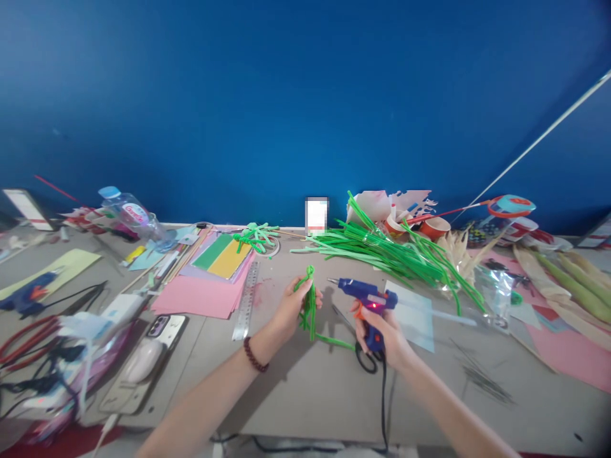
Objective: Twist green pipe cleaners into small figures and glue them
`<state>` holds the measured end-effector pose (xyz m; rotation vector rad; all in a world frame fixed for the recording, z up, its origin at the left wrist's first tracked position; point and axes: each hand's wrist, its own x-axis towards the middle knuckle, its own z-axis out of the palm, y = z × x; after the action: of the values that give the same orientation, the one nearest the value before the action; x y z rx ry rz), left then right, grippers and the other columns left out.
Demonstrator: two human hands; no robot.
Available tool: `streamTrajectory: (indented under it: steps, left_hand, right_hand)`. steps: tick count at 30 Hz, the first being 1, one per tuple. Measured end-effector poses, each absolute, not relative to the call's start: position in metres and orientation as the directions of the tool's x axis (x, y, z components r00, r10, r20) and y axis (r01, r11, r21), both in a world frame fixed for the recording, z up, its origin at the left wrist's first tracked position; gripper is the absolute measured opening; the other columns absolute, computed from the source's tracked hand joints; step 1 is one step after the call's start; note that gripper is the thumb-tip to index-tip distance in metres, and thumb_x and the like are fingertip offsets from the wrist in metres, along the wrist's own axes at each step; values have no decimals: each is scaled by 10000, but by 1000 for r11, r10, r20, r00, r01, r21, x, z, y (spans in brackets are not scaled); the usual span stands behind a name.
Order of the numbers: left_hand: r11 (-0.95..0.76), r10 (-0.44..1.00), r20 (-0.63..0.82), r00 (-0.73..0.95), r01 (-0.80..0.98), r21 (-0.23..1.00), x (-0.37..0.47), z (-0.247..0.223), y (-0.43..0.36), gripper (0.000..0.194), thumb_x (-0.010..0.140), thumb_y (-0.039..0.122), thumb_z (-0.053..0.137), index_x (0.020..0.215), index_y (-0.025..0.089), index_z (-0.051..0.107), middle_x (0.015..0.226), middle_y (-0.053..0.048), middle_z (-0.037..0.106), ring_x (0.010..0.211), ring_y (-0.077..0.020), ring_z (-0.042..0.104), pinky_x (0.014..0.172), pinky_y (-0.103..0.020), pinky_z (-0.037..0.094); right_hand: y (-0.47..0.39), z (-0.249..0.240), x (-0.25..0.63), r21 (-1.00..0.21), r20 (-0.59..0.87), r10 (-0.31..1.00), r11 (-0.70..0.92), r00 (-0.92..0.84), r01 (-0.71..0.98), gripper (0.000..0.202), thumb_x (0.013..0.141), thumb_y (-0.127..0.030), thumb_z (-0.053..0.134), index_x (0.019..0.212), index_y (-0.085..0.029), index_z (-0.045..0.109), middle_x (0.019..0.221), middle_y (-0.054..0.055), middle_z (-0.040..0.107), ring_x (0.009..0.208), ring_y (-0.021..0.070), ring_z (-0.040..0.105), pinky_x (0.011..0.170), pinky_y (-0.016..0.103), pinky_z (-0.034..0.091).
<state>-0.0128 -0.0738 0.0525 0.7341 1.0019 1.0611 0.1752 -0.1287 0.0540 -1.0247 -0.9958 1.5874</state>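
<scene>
My left hand point(289, 306), with a dark beaded bracelet at the wrist, is closed around a bundle of bent green pipe cleaners point(310, 312) held upright above the table. In my right hand point(382, 327) is a blue glue gun point(365, 291) with an orange trigger, a small red light and a clear glue stick out of its back. The gun's nozzle points left at the green bundle, a short gap apart from it. One light green pipe cleaner point(337, 342) runs from below the bundle toward black-handled scissors point(366, 359), partly hidden by my right hand.
A large pile of green pipe cleaners point(382, 249) lies at the back right. Left are a metal ruler point(245, 302), pink paper point(200, 296), a phone point(143, 362) and a bottle point(136, 216). A black cord point(384, 407) hangs from the glue gun over the front edge.
</scene>
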Motion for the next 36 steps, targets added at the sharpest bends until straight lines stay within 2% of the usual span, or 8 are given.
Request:
streamTrajectory:
  steps: [3,6,10,16,23,28,33,36]
  left_hand:
    - [391,920,-343,189,-397,830,-8,51,-60,273,664,361,721,774,159,572,608,23,573,487,-73,518,497,-198,440]
    - [330,944,-305,129,-432,839,-2,39,-42,294,677,369,694,860,145,641,564,33,525,484,-76,487,486,-205,432]
    - [239,970,-230,74,-441,865,-1,21,-30,319,654,383,711,847,131,676,584,23,558,502,-68,505,507,-192,428]
    - [276,961,-262,88,-370,887,0,15,-37,428,629,469,726,885,130,670,694,-46,679,507,-108,577,474,-211,441]
    - [295,955,-290,65,-318,901,4,19,-40,376,607,465,734,729,120,648,606,-44,657,487,-129,598,426,-202,430]
    - [274,961,-267,67,-329,904,3,16,-39,358,630,439,725,790,128,649,618,-40,663,497,-127,600,453,-208,454]
    - [255,967,-249,58,-316,914,3,15,-38,329,643,439,715,694,126,627,605,-45,656,489,-120,591,469,-208,458]
    - [267,963,-260,65,-309,913,3,16,-39,325,649,429,713,732,123,643,598,-42,652,480,-119,585,446,-203,440]
  right_hand:
    - [-98,61,179,-928,-177,968,-225,-181,-297,335,754,-477,594,852,-160,550,514,-56,497,300,95,471,269,193,332]
    - [-71,53,174,-937,-131,982,-169,-140,-307,356,735,-502,601,780,-152,552,476,-68,449,324,105,492,283,201,374]
    - [-60,31,160,-933,-109,985,-149,-136,-328,371,743,-517,599,764,-150,550,442,-85,401,314,108,490,295,203,373]
    - [-72,5,153,-921,-97,989,-131,-111,-367,349,778,-499,578,824,-154,547,483,-58,496,322,92,481,316,194,342]
    - [-71,-1,155,-934,-152,985,-169,-79,-316,372,771,-523,577,758,-153,532,449,-58,490,306,92,465,305,196,335]
    - [-71,-4,156,-944,-126,990,-141,-69,-297,369,767,-511,592,712,-150,538,452,-48,503,310,91,474,307,195,342]
    - [-73,2,152,-955,-176,982,-186,-64,-230,414,708,-555,626,685,-149,545,441,-45,508,303,94,476,305,199,349]
    - [-72,5,151,-956,-181,982,-186,-43,-225,433,691,-573,629,660,-151,537,427,-45,503,296,93,468,299,201,345]
